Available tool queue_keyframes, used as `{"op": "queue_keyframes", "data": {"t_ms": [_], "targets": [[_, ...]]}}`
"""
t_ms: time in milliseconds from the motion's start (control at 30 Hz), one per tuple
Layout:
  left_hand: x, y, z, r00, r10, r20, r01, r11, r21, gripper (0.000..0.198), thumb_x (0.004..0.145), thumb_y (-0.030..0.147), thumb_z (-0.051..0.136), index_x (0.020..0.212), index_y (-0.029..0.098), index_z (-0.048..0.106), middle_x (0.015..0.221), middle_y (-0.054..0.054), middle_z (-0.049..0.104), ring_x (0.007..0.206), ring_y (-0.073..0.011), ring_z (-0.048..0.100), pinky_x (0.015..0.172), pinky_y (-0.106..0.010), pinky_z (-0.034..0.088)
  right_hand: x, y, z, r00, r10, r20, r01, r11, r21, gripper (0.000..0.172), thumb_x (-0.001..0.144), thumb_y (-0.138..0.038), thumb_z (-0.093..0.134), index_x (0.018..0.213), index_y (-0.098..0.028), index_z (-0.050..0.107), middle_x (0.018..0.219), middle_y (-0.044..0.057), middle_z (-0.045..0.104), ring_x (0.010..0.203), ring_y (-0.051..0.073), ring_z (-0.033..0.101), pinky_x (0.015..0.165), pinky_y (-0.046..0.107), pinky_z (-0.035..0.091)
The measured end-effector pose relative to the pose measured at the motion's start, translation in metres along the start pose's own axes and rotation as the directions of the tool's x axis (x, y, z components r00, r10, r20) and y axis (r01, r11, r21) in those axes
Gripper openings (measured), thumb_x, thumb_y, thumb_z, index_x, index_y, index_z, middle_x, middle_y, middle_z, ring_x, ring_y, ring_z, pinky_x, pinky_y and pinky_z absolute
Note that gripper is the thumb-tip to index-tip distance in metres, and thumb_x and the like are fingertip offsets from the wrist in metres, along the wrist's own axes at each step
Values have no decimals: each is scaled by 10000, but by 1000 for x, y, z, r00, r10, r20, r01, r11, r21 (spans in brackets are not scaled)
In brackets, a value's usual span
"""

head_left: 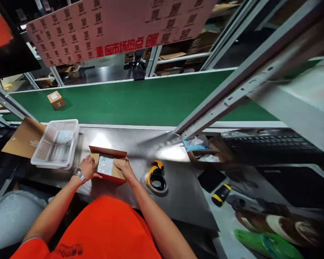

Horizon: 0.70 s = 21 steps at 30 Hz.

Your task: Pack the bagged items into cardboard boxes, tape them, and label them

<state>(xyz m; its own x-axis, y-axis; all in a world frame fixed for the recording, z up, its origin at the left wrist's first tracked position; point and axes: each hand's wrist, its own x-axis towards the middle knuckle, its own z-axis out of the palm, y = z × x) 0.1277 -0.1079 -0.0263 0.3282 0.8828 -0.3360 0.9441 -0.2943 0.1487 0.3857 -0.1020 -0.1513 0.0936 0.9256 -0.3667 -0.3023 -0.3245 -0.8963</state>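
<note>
While a green belt [140, 104] runs across the far part of the scene, a metal bench [178, 194] spreads along its near side. Above the belt's far edge hangs a pink sign [124, 25] with rows of printed codes. At the left of the bench sits a white basket [73, 144] with clear packaging inside, and just beyond its left side leans a brown cardboard sheet [24, 138]. Right of the basket, near the bench's front edge, lies the box [108, 151], its top open and its far flap raised. Near its right end stands an orange and black tape dispenser [151, 176]. The left hand [88, 166] is partly open and grips the box's left end; the right hand [125, 169], half curled, holds the right end, its thumb on the inner flap and its other fingers mostly hidden. Farther right is a black and yellow device [221, 195]; a small carton [56, 100] rests on the belt at far left. Inside the box, between the hands, is a pale packet [105, 165]. Smallest is the watch [80, 175] on the left wrist.
</note>
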Motion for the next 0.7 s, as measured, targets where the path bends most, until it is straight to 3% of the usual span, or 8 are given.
{"op": "queue_keyframes", "data": {"t_ms": [133, 267, 333, 400, 467, 533, 633, 700], "targets": [[16, -9, -12, 1000, 2, 11, -2, 1000, 14, 663, 776, 780, 972, 1145, 232, 912, 1338, -185, 733, 1431, -439, 586, 1245, -575, 484, 4, -12, -14, 989, 134, 64, -135, 991, 11, 718, 578, -426, 979, 1202, -281, 655, 1166, 71, 861, 1133, 348, 810, 955, 459, 659], [24, -10, -14, 996, 62, 67, -59, 997, -44, 741, 817, 885, 863, 1091, 199, 916, 1279, -195, 750, 1340, -408, 641, 1123, -468, 550, 5, -25, -15, 988, 150, 38, -148, 988, -44, 715, 514, -362, 997, 1142, -277, 667, 1092, 40, 859, 1096, 359, 819, 872, 430, 664], [31, -5, -14, 998, 2, 64, 1, 999, -55, 789, 812, 927, 826, 1068, 185, 904, 1266, -214, 764, 1371, -445, 628, 1136, -491, 539, 2, -31, -15, 989, 139, 46, -136, 988, -67, 727, 497, -359, 1009, 1135, -280, 670, 1075, 27, 855, 1077, 354, 816, 827, 405, 652], [41, 3, -10, 990, -138, -6, 137, 987, -78, 883, 760, 933, 862, 1185, 160, 865, 1355, -244, 744, 1417, -473, 606, 1183, -520, 517, -1, -37, -16, 985, 159, 66, -153, 984, -89, 751, 480, -367, 1025, 1140, -288, 675, 1079, 25, 853, 1057, 345, 809, 771, 376, 632], [49, 8, -2, 949, -300, -98, 284, 947, -150, 1119, 667, 909, 938, 1445, 129, 741, 1553, -284, 647, 1500, -499, 557, 1232, -546, 493, -2, -44, -20, 972, 224, 72, -219, 972, -81, 712, 486, -436, 1033, 1089, -294, 684, 1077, 31, 846, 1015, 332, 802, 716, 360, 611], [52, 9, 10, 899, -415, -141, 373, 892, -254, 1380, 590, 858, 1004, 1662, 124, 537, 1712, -315, 512, 1581, -521, 493, 1265, -567, 477, 0, -51, -21, 953, 293, 80, -293, 956, -19, 654, 553, -616, 1000, 1032, -289, 698, 1079, 58, 839, 985, 331, 797, 699, 375, 609], [51, 2, 30, 874, -474, -107, 392, 819, -419, 1565, 565, 757, 1064, 1789, 134, 314, 1769, -343, 448, 1611, -516, 498, 1278, -555, 488, 4, -57, -18, 949, 310, 60, -314, 946, 82, 690, 684, -884, 812, 996, -277, 712, 1082, 102, 827, 1015, 350, 794, 753, 423, 635], [50, -4, 40, 882, -462, -88, 358, 780, -513, 1632, 559, 696, 1088, 1823, 140, 219, 1772, -354, 446, 1592, -504, 545, 1255, -546, 520, 4, -56, -15, 969, 249, 11, -249, 965, 80, 683, 708, -892, 751, 995, -274, 712, 1077, 100, 816, 1026, 345, 780, 774, 419, 631]]}}
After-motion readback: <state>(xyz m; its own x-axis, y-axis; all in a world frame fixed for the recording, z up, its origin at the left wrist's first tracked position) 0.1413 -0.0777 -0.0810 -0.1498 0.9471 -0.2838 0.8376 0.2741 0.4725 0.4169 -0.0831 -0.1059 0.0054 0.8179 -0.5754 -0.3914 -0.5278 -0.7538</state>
